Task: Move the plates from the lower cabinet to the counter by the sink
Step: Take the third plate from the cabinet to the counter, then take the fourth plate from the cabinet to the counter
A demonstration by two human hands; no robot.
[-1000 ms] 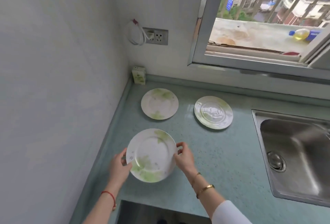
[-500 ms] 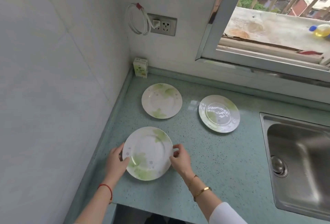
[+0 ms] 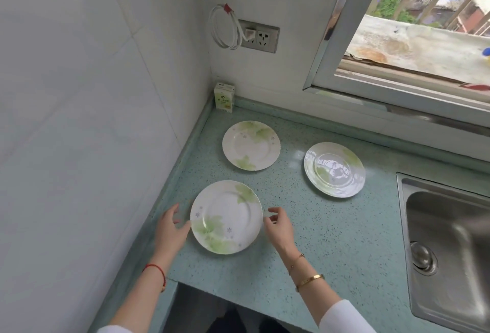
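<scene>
free: counter (image 3: 331, 240) right of near plate (image 3: 226, 217) | blocked: wall (image 3: 92, 147) left, sink (image 3: 448, 240) right

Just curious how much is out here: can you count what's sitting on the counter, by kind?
Plates: 3, one near the hands, one toward the corner, one nearer the sink
Small carton: 1, in the corner
Total: 4

Plates (image 3: 226, 217): white, green leaf prints, tiny flowers
Desk (image 3: 318, 240): pale teal, dark speckles
Left wrist cord (image 3: 156, 271): red
</scene>
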